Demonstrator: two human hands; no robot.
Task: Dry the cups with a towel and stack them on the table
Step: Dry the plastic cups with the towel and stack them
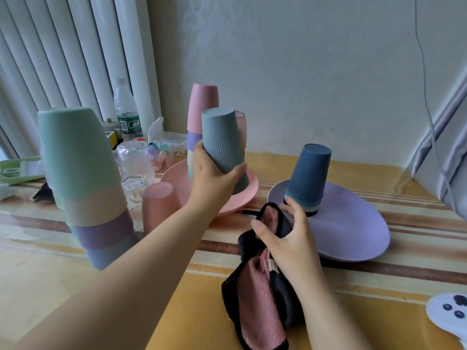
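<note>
your left hand (214, 173) has its grip wrapped round the lower half of a grey-blue cup (222, 142), held upside down above the pink plate (242, 195), likely so any water runs off toward the rim. its long axis stands nearly upright, closed base up and leaning a little away from you, open mouth down.

your right hand (290, 238) pinches the pink and black towel (255, 286) in a closed grip, bunched, with most of it resting on the table (75, 274), so it looks ready to meet the cup.

a dark blue stack (307, 178) sits mouth down on the purple plate (353, 231), just beyond your right fingers. a taller mixed stack (86, 178) stands at left, tilted.
</note>
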